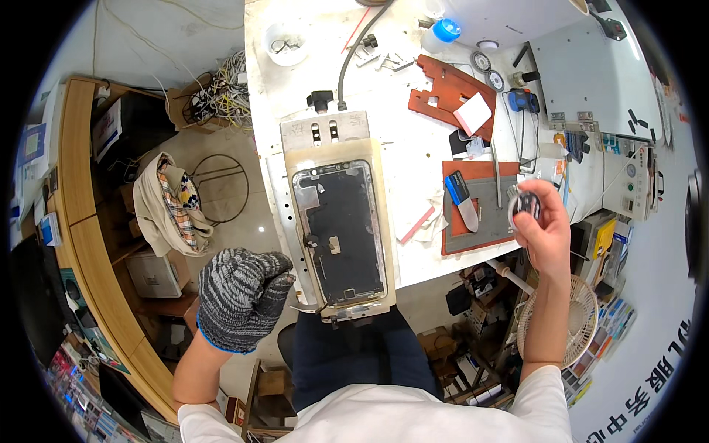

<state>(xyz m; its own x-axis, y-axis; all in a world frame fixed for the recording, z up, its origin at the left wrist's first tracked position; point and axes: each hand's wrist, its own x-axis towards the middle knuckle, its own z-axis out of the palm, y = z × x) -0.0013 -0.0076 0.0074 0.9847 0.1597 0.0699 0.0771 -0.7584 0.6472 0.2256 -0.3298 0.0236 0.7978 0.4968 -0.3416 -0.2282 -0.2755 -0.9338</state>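
Observation:
A phone screen assembly (pixel 347 236) with a dark back and silvery frame lies on a tan-edged rectangular plate (pixel 382 192) in front of me. My left hand (pixel 242 299), in a grey-black knit glove with a blue cuff, is closed beside the plate's near left corner; what its fingers hold, if anything, is hidden. Raised over the bench's right side, my bare right hand (pixel 543 221) is closed on a small round spool-like thing (pixel 526 205), dark with a pale rim. Below it lie a grey work mat (pixel 491 218) and a blue-handled scraper (pixel 461 199).
A cable (pixel 347 70) runs from the plate's metal end (pixel 325 129). Farther right are a brown tray (pixel 443 92), a white block (pixel 473 114), two round spools (pixel 481 61) and a blue-capped bottle (pixel 445 31). A fan (pixel 583 317) stands below the bench's right edge.

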